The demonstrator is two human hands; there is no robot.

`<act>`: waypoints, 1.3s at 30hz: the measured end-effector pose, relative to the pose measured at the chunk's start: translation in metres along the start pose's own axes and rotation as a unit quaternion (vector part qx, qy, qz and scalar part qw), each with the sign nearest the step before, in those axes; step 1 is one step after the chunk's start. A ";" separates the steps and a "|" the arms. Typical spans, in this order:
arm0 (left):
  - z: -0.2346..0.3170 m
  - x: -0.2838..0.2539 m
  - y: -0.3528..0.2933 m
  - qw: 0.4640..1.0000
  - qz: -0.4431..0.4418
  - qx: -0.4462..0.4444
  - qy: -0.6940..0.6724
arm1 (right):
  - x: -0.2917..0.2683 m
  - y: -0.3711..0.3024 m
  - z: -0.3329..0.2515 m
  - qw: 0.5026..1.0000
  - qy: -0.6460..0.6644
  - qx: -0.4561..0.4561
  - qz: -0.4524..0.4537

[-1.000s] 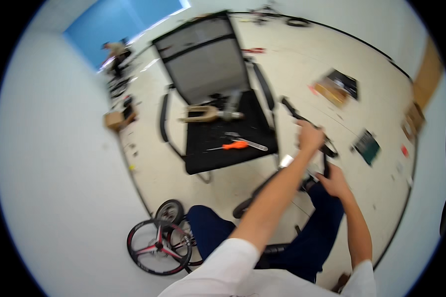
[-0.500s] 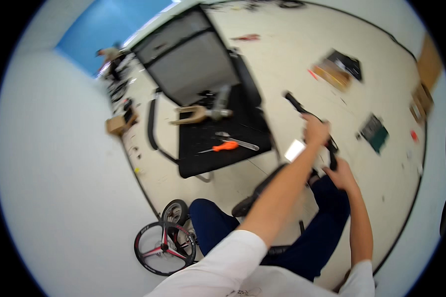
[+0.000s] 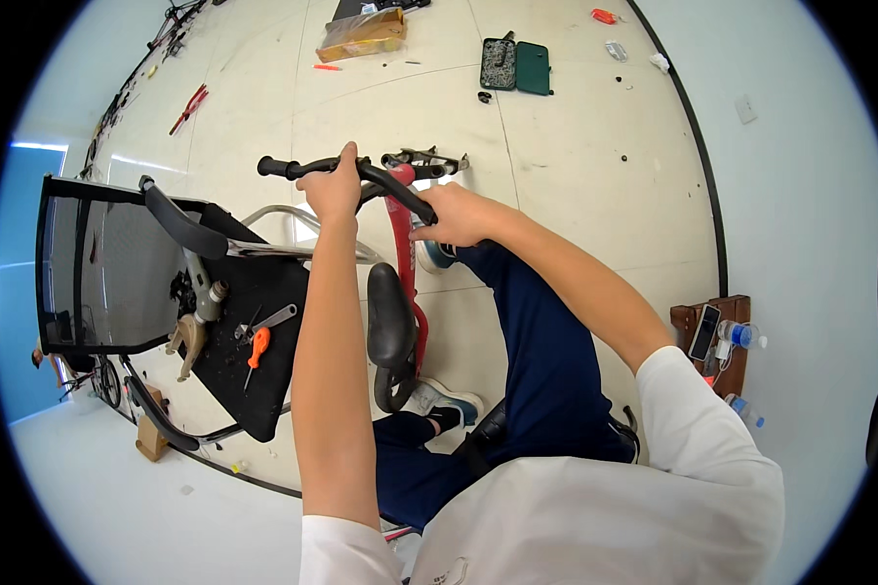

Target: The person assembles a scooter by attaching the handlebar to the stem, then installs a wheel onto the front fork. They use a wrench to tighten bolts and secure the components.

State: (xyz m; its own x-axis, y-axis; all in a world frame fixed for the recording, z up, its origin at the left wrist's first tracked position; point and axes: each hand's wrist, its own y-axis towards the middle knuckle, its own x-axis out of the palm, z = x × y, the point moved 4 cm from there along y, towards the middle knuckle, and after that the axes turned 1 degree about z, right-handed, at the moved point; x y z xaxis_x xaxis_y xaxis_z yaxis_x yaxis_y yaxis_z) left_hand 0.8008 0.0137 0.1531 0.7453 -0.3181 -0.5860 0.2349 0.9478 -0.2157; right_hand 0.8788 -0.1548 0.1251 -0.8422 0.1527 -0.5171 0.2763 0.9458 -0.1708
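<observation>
Both my hands are closed on a black bicycle handlebar (image 3: 388,181). My left hand (image 3: 335,187) wraps the bar's left part, inside the left grip end. My right hand (image 3: 458,214) holds the right end. Below the bar, a red bike frame (image 3: 401,234) runs back toward me between my legs, with a black saddle (image 3: 390,314) near my left forearm. Metal fork parts (image 3: 441,161) show at the frame's far end; I see no front wheel there.
To the left stands a black mesh chair (image 3: 254,375) holding an orange screwdriver (image 3: 260,343), a wrench (image 3: 279,317) and a beige-grey fork (image 3: 205,302). On the floor lie a green case (image 3: 533,68), red-handled pliers (image 3: 188,109) and a yellow package (image 3: 363,39). A wooden crate (image 3: 734,374) stands right.
My view has swung round, so the chair now appears further left and the green case further ahead. Both hands still hold the handlebar; the red frame and saddle now show plainly.
</observation>
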 end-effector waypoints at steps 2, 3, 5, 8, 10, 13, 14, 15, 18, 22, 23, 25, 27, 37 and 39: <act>-0.014 -0.012 -0.009 0.999 0.000 0.029 0.024 | 0.003 0.002 0.006 0.999 -0.018 -0.027 0.022; -0.029 -0.020 -0.016 0.997 0.013 0.069 -0.026 | 0.002 0.003 0.004 0.999 -0.017 -0.037 0.027; -0.073 -0.044 -0.039 0.990 0.005 0.127 -0.061 | 0.003 0.006 0.003 1.000 -0.004 -0.016 0.011; -0.192 -0.098 -0.085 0.994 0.012 0.099 0.037 | 0.016 0.012 -0.027 0.998 -0.028 -0.050 -0.010; -0.266 -0.148 -0.138 0.997 -0.013 0.020 0.079 | 0.036 0.010 -0.034 0.992 -0.056 -0.114 0.014; -0.342 -0.261 -0.211 0.997 -0.040 -0.036 0.060 | 0.050 -0.012 -0.061 0.993 -0.108 -0.031 0.025; -0.343 -0.298 -0.244 0.997 -0.024 -0.060 0.047 | 0.052 -0.032 -0.088 0.992 -0.122 0.014 -0.004; -0.336 -0.339 -0.268 0.996 -0.007 -0.083 0.013 | 0.057 -0.046 -0.105 0.995 -0.088 0.037 -0.024; -0.363 -0.434 -0.331 0.966 0.077 -0.133 -0.208 | 0.087 -0.071 -0.135 0.994 -0.036 0.097 -0.040; -0.427 -0.521 -0.404 0.942 0.238 -0.134 -0.197 | 0.122 -0.088 -0.142 0.993 -0.042 0.103 -0.027; -0.456 -0.522 -0.424 0.930 0.268 -0.129 -0.217 | 0.125 -0.094 -0.139 0.993 -0.062 0.096 -0.024; -0.515 -0.537 -0.458 0.912 0.310 -0.185 -0.193 | 0.148 -0.103 -0.132 0.992 -0.090 0.088 -0.020; -0.544 -0.546 -0.493 0.881 0.327 -0.221 -0.262 | 0.162 -0.131 -0.116 0.990 -0.114 0.076 -0.014; -0.696 -0.571 -0.683 0.810 0.424 -0.333 -0.229 | 0.229 -0.176 -0.112 0.979 -0.156 0.122 0.040; -0.742 -0.577 -0.704 0.788 0.439 -0.373 -0.218 | 0.238 -0.168 -0.110 0.980 -0.154 0.117 0.044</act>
State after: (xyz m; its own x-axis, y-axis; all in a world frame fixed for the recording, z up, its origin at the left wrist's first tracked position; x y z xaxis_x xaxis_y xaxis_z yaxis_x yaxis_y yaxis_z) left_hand -0.2579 -0.4877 0.0632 0.5986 0.6444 -0.4759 -0.8009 0.4694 -0.3718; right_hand 0.5810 -0.2462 0.1231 -0.6413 0.1030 -0.7604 0.4708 0.8353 -0.2839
